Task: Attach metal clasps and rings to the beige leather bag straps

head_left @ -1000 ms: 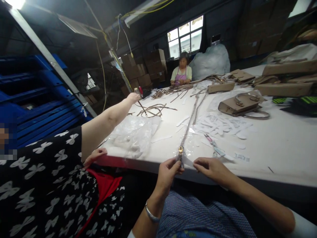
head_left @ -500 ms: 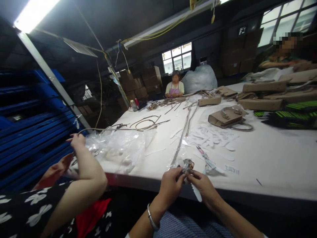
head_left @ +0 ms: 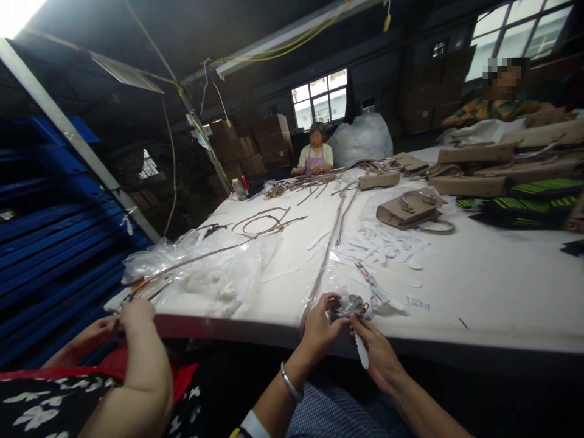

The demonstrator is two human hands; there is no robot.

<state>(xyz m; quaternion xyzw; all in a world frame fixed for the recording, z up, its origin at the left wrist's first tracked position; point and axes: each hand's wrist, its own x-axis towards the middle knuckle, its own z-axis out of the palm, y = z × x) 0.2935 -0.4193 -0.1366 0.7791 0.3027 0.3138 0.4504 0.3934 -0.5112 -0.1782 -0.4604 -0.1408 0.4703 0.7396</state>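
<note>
Head view: our left hand gripped the wrapped clasp, gold end rightward; our right hand pinched a white strip.

Handbag workshop: tan bags, loose straps on a white worktable, apparently cartons in the gloom.

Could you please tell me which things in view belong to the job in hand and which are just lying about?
In hand, it seems: wrapped piece with golden metal, between left hand and right hand; white strip at the right hand; brown strap running towards the left hand.

Apparently just lying about: brown handbag; striped bundle; thin dark stick.
</note>
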